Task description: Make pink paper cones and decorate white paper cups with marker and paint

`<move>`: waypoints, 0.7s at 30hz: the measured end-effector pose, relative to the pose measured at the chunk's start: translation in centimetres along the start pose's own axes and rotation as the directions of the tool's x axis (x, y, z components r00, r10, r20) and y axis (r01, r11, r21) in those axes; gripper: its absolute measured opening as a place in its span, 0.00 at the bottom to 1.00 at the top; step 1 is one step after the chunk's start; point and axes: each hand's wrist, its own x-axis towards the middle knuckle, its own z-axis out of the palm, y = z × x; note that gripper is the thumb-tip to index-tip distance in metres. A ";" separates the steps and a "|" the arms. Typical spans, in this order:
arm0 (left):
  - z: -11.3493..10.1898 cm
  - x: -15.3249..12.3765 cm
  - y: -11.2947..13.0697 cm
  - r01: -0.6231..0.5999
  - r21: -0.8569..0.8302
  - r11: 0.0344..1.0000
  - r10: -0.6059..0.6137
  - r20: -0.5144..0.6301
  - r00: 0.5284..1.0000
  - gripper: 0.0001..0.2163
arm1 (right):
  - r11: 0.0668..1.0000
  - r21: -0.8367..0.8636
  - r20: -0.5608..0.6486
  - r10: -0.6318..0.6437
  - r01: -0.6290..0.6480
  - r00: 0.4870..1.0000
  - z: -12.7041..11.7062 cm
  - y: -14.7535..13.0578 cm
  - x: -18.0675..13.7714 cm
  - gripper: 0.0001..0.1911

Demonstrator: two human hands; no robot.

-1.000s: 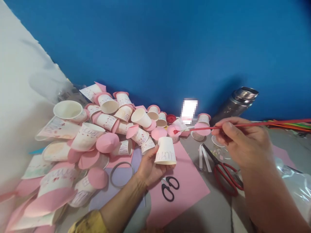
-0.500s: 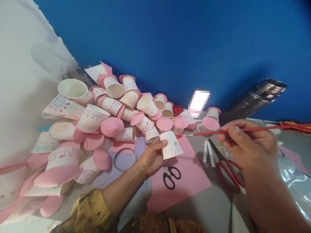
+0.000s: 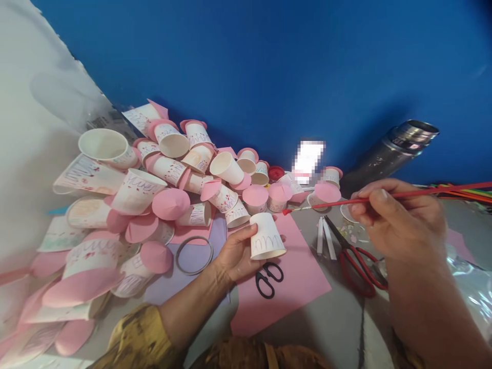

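A white paper cup with a purple scribbled line near its rim is gripped upside down by my left hand, fingers behind it and thumb on its side. My right hand pinches a thin red paintbrush, whose red-tipped bristles point left, just above and right of the cup, apart from it. Beneath the cup lie black-handled scissors on a pink paper sheet; their blades are mostly hidden. Red-handled scissors rest below my right hand.
Decorated paper cups with pink cone tops pile up on the left. A roll of tape or ring lies on lilac paper. White strips, a steel flask, a red lid and a blurred bright screen stand around.
The cup has turned in my left hand, and its dark smudge no longer shows. The brush tip has drawn slightly clear of the cup. The whole view has shifted a little.
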 end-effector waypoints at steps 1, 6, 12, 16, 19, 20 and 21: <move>0.0 0.0 0.0 0.003 -0.006 1.000 -0.003 -0.005 1.000 0.22 | 1.000 0.000 -0.003 0.007 -0.007 1.000 0.1 0.0 0.0 0.14; 0.4 0.0 0.5 -0.037 -0.128 0.991 0.037 0.000 0.999 0.25 | 0.999 -0.024 -0.006 0.024 -0.024 1.000 0.1 0.2 0.0 0.14; 0.1 0.0 0.1 -0.025 -0.076 0.997 0.023 -0.026 0.999 0.21 | 0.996 -0.072 0.001 0.057 -0.056 0.998 0.1 -0.1 -0.3 0.13; 0.5 0.0 0.2 -0.033 -0.089 0.995 0.027 -0.066 0.997 0.21 | 0.993 -0.089 0.022 0.079 -0.076 0.997 0.1 -0.5 -0.6 0.12; 0.9 -0.1 0.2 -0.054 -0.114 0.992 0.044 -0.087 0.995 0.22 | 0.992 -0.096 0.009 0.080 -0.078 0.997 0.1 -0.7 -0.7 0.12; 1.0 -0.1 0.1 -0.064 -0.114 0.991 0.052 -0.102 0.993 0.21 | 0.992 -0.094 -0.002 0.083 -0.083 0.997 0.1 -0.8 -0.6 0.12; 1.0 -0.1 0.0 -0.069 -0.109 0.992 0.055 -0.122 0.991 0.20 | 0.992 -0.088 -0.005 0.087 -0.088 0.996 0.1 -1.0 -0.5 0.12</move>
